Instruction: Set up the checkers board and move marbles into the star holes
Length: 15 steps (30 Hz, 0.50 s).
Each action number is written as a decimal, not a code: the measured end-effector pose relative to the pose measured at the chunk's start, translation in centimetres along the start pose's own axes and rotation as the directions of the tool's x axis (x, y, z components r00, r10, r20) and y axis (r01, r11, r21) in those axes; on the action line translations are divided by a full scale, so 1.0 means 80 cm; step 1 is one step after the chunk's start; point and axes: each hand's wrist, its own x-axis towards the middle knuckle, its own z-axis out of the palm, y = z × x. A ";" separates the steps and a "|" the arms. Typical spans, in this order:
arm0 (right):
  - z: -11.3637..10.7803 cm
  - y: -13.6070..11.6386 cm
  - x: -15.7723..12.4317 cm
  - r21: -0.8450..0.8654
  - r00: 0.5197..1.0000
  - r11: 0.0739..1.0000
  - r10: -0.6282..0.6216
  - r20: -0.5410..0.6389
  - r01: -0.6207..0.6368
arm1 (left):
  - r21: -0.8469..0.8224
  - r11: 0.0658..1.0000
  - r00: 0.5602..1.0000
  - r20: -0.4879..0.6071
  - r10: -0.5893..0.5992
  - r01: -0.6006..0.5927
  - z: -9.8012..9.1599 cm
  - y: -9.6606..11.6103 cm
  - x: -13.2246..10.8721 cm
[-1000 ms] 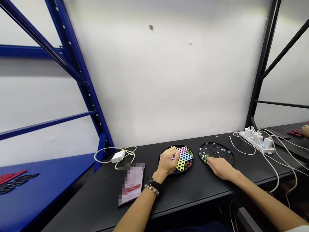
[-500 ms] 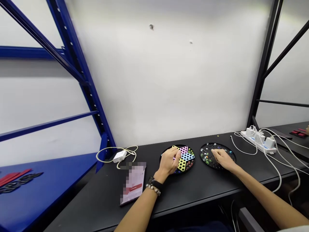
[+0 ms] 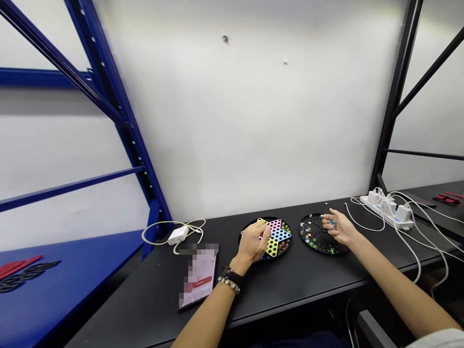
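Observation:
A round black board with a colourful star of holes (image 3: 279,235) lies on the table, marbles along its rim. Over its left part is my left hand (image 3: 254,240), its fingers curled in; what they hold, if anything, is hidden. To the right, a round black tray (image 3: 319,244) carries scattered marbles, green, clear and orange among them. My right hand (image 3: 338,227) is turned palm up above that tray's right side, with blue marbles (image 3: 332,223) held in its curled fingers.
A tablet (image 3: 199,278) lies left of my left forearm, with a white charger (image 3: 178,235) and looped cable behind it. A power strip (image 3: 389,211) with plugs and white cables is at the right. Blue table (image 3: 72,285) and rack posts stand left.
My right hand has turned palm up and lifted from the tray, and blue marbles now show in its fingers. My left hand has stayed over the star board.

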 end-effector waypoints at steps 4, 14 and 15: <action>-0.033 -0.008 0.009 -0.524 0.966 0.831 -0.253 -0.056 0.187 | 0.008 1.000 1.000 -0.010 0.005 -0.005 0.001 -0.001 0.000; -0.125 -0.047 0.006 -0.962 0.907 -0.238 -0.421 -0.021 -0.132 | 0.023 1.000 1.000 -0.025 0.016 -0.015 0.003 -0.002 -0.001; -0.125 -0.045 0.006 -0.956 0.909 -0.259 -0.417 -0.018 -0.137 | 0.023 1.000 1.000 -0.024 0.015 -0.014 0.003 -0.002 -0.001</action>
